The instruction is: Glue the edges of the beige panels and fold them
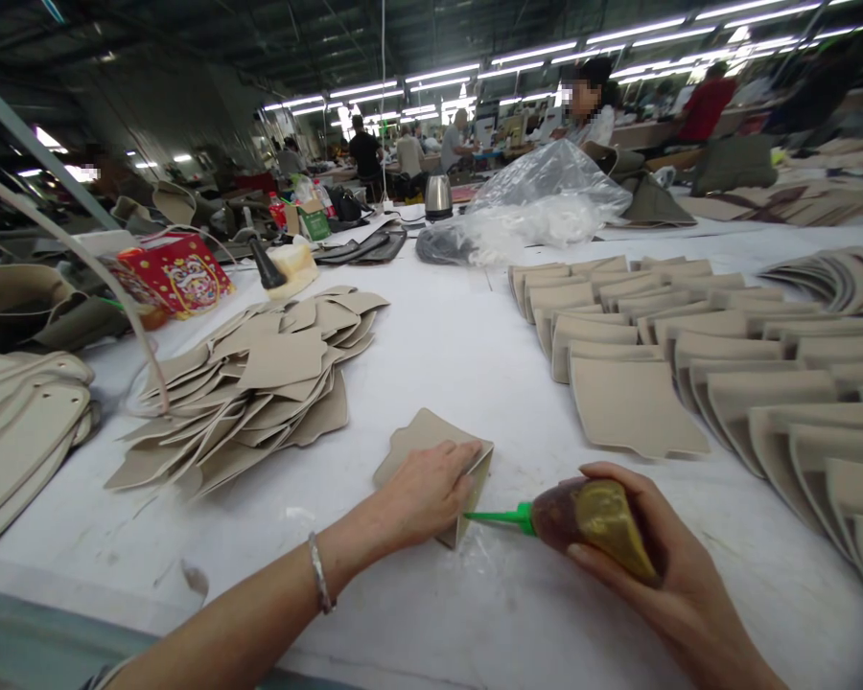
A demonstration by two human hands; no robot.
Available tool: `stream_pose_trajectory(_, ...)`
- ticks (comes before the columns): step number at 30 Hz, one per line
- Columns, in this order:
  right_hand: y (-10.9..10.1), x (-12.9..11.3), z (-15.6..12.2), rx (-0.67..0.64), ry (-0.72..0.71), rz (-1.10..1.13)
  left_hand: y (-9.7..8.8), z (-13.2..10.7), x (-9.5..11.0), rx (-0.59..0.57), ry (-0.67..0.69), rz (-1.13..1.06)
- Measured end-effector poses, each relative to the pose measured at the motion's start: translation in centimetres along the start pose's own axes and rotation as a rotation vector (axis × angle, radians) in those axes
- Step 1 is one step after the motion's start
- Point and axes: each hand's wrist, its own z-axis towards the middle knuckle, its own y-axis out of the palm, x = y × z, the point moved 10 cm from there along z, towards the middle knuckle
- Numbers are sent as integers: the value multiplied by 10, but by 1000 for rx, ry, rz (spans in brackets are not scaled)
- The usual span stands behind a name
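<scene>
My left hand (pixel 426 494) presses down on a beige cut leather piece (pixel 421 437) lying on the white table (pixel 460 364); its fingers curl over the piece's right edge. My right hand (pixel 647 556) is wrapped round a brown glue bottle (pixel 590 516) with a green nozzle (pixel 500 517). The nozzle tip points left and touches the piece's edge just under my left fingers. A silver bracelet sits on my left wrist.
A loose heap of beige pieces (pixel 259 383) lies to the left. Overlapping rows of the same pieces (pixel 690 335) spread to the right. A clear plastic bag (pixel 539 201), a red box (pixel 173 273) and a kettle (pixel 438 196) stand further back. Other people work at distant tables.
</scene>
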Motion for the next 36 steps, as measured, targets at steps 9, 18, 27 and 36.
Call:
stream_pose_trajectory(9, 6, -4, -18, 16, 43, 60, -1, 0, 0, 17, 8, 10)
stream_pose_trajectory(18, 4, 2, -17, 11, 72, 90, 0, 1, -2, 19, -8, -6)
stream_pose_trajectory(27, 1, 3, -13, 1, 27, 100, 0, 1, 0, 22, -2, -24)
stream_pose_trajectory(36, -3, 8, -2, 21, 24, 73, 1, 1, 0, 16, -4, -58)
